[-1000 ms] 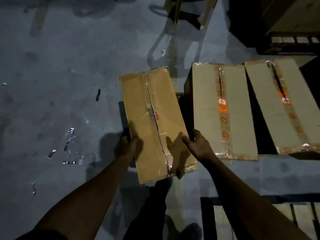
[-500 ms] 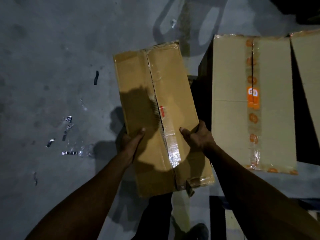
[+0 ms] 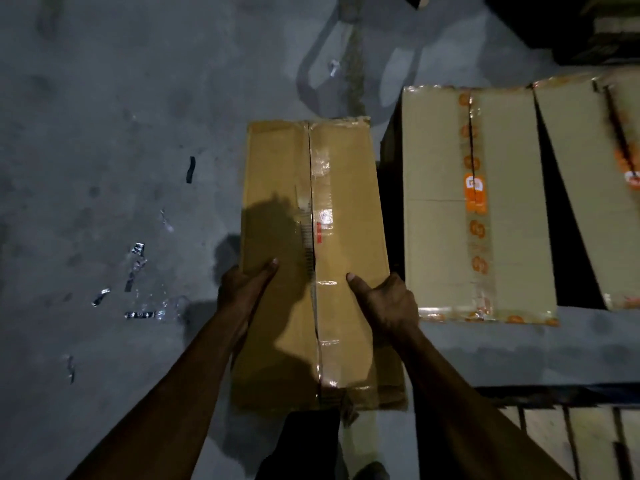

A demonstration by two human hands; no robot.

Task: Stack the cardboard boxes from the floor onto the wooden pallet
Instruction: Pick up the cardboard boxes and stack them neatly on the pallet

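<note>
The grey concrete floor [image 3: 104, 116] carries two pale cardboard boxes with orange tape [image 3: 440, 202] [image 3: 588, 202] side by side, scattered shiny tape scraps [image 3: 138, 265], and a wooden pallet [image 3: 571, 441] at lower right.

A long brown cardboard box [image 3: 346, 254], taped along its seam, is held flat; two paler boxes [image 3: 436, 202] lie at three o'clock; wooden pallet [image 3: 585, 441] at five.

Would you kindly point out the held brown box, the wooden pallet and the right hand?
brown box [image 3: 346, 188]: head view, right top flap.
wooden pallet [image 3: 588, 434]: head view, a slat.
right hand [image 3: 391, 303]: head view, its back.
</note>
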